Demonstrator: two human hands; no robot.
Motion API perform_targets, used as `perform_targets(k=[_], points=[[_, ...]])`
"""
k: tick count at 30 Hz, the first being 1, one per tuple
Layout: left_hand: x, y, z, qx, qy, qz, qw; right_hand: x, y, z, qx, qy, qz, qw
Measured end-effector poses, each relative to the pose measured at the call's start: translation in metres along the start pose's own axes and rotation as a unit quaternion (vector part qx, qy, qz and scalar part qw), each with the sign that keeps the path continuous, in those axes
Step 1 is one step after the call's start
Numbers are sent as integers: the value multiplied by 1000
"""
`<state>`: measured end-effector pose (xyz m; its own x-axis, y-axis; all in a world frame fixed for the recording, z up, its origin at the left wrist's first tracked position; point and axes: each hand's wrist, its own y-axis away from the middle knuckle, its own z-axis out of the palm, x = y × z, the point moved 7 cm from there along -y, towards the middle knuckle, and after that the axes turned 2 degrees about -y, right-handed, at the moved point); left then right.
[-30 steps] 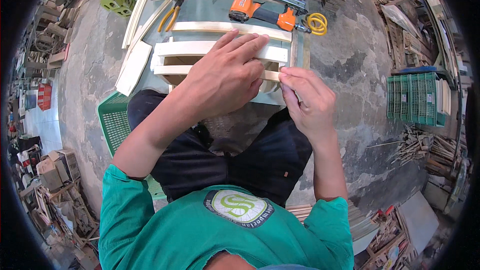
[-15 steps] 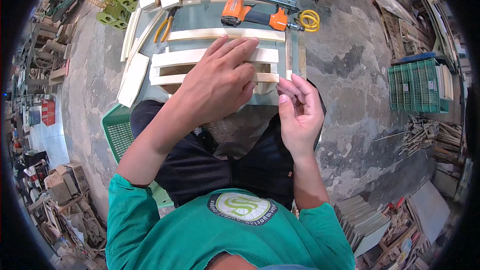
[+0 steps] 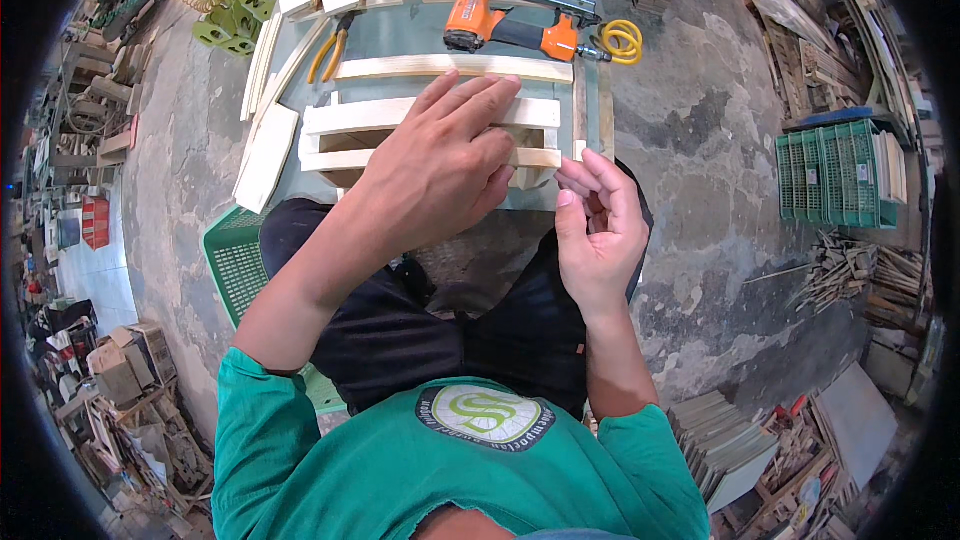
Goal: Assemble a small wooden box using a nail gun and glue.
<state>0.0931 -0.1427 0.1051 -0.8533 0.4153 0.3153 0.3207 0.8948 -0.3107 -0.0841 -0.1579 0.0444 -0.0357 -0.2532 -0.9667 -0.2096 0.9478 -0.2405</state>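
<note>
A small slatted frame of pale wood (image 3: pixel 335 120) lies across the table in front of me. Over its middle rests my left hand (image 3: pixel 445 155), fingers stretched out toward the far side and covering part of the slats. Beside the right end of the near slat is my right hand (image 3: pixel 603 225), palm turned up, with fingers loosely bent and thumb apart. Its fingertips are at the slat's end; whether they touch it I cannot tell. Just beyond the frame a loose wooden strip (image 3: pixel 400 67) lies crosswise.
An orange nail gun (image 3: pixel 515 30) with a coiled yellow hose (image 3: pixel 620 42) lies at the far side. Yellow-handled pliers (image 3: pixel 328 55) and thin boards (image 3: pixel 268 155) are on the left. A green crate (image 3: pixel 232 260) stands by my left leg; green baskets (image 3: pixel 825 175) are far right.
</note>
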Motion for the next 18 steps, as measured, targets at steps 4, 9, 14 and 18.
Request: perform_targets(k=[4,9,14,18], points=[[0,0,1,-2,2,1,1000,2,0,0,4,-1,-3,1000],[-1,2,1,-6,-9,-11,1000,1,-17,-8,18,-1,6,1000],[-2,3,2,-11,-9,-13,1000,15,-107,-2,-8,6,-50,999],[0,0,5,-18,-12,-13,1000,84,-177,37,-128,148,-23,980]])
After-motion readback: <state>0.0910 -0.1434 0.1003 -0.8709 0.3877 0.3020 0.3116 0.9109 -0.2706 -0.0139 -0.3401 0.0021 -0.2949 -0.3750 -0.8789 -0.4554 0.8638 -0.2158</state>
